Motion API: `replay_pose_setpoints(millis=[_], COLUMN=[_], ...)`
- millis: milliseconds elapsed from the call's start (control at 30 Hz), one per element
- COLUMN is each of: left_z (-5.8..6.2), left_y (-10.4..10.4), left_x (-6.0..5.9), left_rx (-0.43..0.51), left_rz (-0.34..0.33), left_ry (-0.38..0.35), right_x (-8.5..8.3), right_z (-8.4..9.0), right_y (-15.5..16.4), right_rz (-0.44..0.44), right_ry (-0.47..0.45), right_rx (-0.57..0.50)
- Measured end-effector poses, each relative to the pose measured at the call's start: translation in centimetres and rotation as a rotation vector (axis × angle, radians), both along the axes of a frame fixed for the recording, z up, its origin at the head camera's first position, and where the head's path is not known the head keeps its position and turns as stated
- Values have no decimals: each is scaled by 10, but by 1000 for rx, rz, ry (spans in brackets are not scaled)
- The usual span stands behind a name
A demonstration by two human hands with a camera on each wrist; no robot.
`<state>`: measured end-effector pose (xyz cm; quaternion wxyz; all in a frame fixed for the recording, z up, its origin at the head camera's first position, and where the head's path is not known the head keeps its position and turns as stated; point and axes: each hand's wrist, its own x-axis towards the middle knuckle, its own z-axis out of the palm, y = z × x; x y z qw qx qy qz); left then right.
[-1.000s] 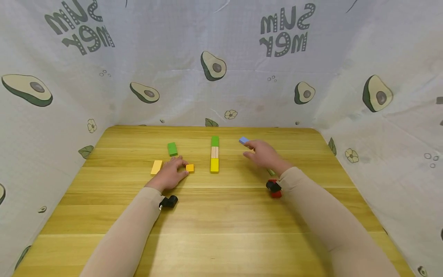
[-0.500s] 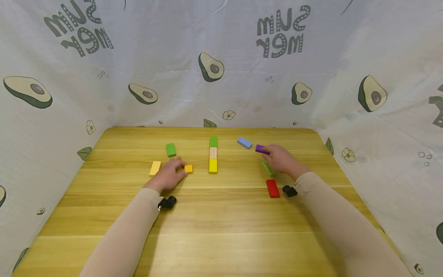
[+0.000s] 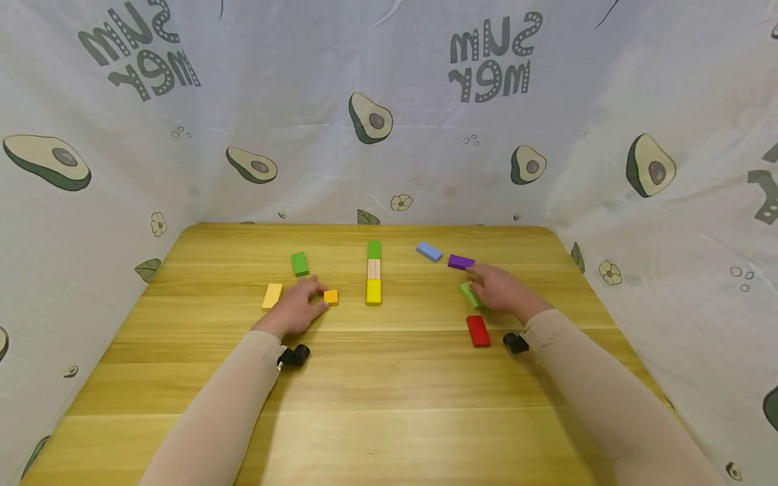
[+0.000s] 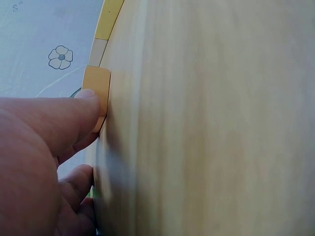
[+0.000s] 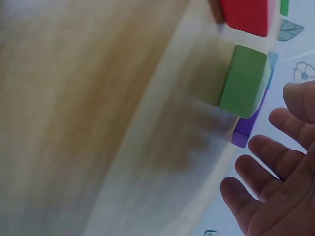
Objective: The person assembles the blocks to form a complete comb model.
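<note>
My left hand (image 3: pixel 296 306) rests on the table's left half. Its thumb and index finger pinch a small orange block (image 3: pixel 331 298); the left wrist view shows the thumb (image 4: pixel 88 105) against that orange block (image 4: pixel 97 83). On the right, my right hand (image 3: pixel 503 291) hovers beside a light green block (image 3: pixel 470 295), just below a purple block (image 3: pixel 461 262). In the right wrist view its fingers (image 5: pixel 275 157) are spread and loosely bent, holding nothing, with the green block (image 5: pixel 243 81) apart from them.
Mid-table, a straight row joins a green block (image 3: pixel 373 250), a bare wood block (image 3: pixel 373 269) and a yellow block (image 3: pixel 373 293). A blue block (image 3: pixel 429 252) and a red block (image 3: pixel 478 331) lie right; a green block (image 3: pixel 300 264) and a pale orange block (image 3: pixel 272 297) lie left.
My right hand has moved right and nearer, away from the blue block and then off the purple one, uncovering the purple, light green and red blocks. The left hand stays at the orange block.
</note>
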<state>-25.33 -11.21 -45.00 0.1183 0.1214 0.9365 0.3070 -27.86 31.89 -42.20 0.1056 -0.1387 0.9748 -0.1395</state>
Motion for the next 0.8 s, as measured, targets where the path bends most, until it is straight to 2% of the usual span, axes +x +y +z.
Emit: replay_pose_setpoints(millis=[367,800], left_z=[2,1], left_y=[1,1], left_x=[1,-1], left_rx=[-1,-18], left_rz=[10,7], left_ry=[-6,-4], right_x=[1,5], right_z=[-9,-6], right_y=[4,-1], right_rz=[40,17], right_ry=[18,-31], right_rx=[20,24])
